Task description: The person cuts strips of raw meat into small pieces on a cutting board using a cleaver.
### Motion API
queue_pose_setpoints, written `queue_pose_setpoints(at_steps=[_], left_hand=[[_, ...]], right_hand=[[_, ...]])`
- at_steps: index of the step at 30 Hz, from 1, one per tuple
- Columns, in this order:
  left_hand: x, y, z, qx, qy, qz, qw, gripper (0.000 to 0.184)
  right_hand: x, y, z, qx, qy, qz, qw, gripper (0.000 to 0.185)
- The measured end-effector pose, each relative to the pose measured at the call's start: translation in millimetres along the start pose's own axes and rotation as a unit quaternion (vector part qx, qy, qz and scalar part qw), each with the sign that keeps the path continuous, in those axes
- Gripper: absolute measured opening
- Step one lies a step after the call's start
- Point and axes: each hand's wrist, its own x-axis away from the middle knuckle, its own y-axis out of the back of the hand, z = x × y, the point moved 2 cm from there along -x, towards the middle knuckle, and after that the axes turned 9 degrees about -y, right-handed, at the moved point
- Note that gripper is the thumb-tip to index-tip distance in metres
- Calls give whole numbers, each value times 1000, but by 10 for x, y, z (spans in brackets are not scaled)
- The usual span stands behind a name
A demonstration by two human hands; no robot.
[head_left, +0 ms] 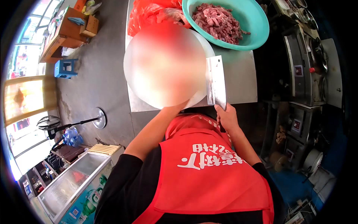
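Observation:
My right hand (226,116) is wrapped round the handle of a cleaver (217,81), whose broad blade stands over the right edge of a round white board (204,44). A large blurred patch covers most of the board. My left forearm reaches into that patch, so my left hand and whatever it touches are hidden. Behind the board at the right, a turquoise basin (261,28) holds a heap of cut raw meat (218,22). A red plastic bag (143,15) lies behind the board at the left.
The metal table (240,74) has its front edge close to my red apron (216,186). On the left are a blue stool (65,68), a standing fan (49,122) and a glass-topped freezer (71,179). Metal kitchen units (304,71) stand at the right.

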Motion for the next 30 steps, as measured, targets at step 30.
queue_pose_setpoints(at_steps=[30], left_hand=[[-133, -244, 621, -29, -98, 42, 994, 23]], right_hand=[[38, 247, -243, 569, 167, -86, 801, 22]])
